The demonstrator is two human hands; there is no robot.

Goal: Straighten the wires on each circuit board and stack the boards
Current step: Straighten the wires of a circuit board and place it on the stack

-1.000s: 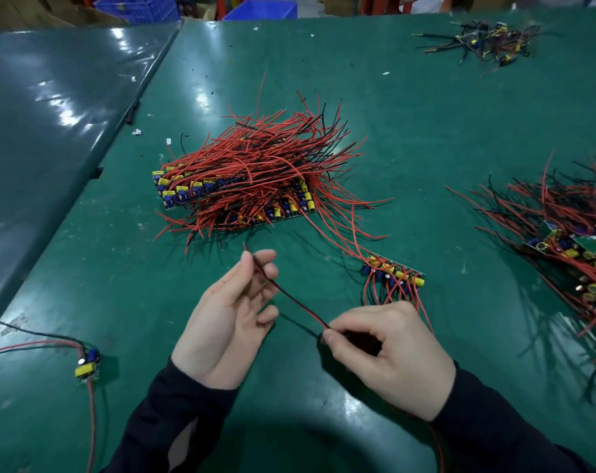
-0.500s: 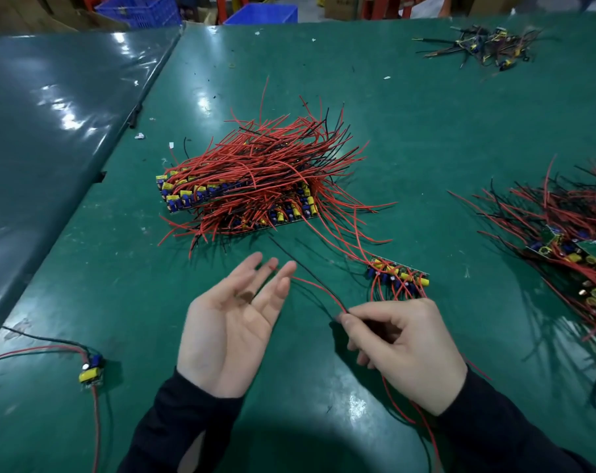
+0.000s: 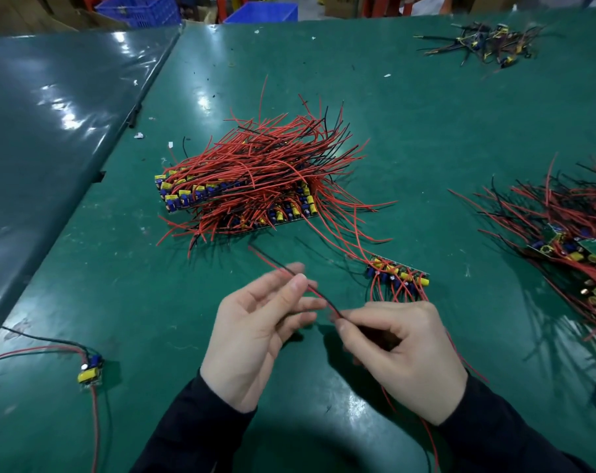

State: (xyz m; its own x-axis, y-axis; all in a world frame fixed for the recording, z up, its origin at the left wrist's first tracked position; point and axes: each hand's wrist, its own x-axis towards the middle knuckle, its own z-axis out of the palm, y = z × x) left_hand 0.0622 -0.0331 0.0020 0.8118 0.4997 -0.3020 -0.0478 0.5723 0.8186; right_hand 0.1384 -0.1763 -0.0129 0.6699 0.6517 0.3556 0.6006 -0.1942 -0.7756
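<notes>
Left hand (image 3: pixel 255 332) was spread half a second ago; now thumb and fingers pinch the red-black wire pair (image 3: pixel 291 276) again. Right hand (image 3: pixel 400 353) stays curled round the wires' root; board hidden inside, I reckon. I read this as another straightening pass, stacking not yet. Stack of boards (image 3: pixel 241 203) at 12 o'clock on the table (image 3: pixel 426 138).

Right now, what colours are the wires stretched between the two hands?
Red and black: a thin wire pair, clearest in the head view.
</notes>
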